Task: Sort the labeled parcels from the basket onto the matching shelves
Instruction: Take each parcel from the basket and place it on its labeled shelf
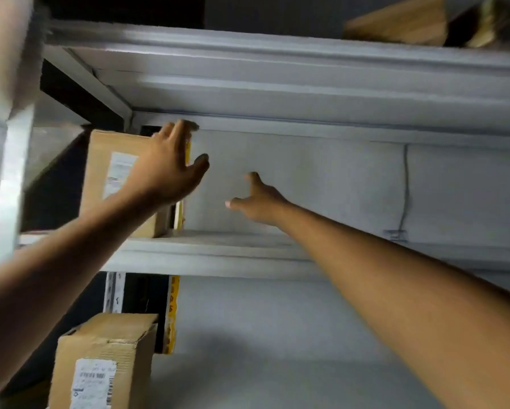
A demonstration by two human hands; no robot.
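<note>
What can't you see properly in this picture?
- Head view: label on the middle-shelf box is blurred, and the left hand covers the box's right side.
- Lower box is cut off by the bottom edge.
- Top-shelf box is cut off by the top edge.
- No basket is in view.

1. The cardboard box (120, 178) behind the left hand (171, 169) is plain tan, with a white label printed in grey text on its front.
2. The flat parcel (185, 184) just right of that hand, squeezed against the box, shows a bright yellow edge.
3. The shelf board (218, 252) below both hands is pale grey-white, like the back wall (321, 184) beyond the right hand (259, 202).
4. The lower box (106, 361), far beneath the left hand, is brown with a white barcode label.
5. A yellow strip (172, 314) beside it carries darker orange markings.
</note>
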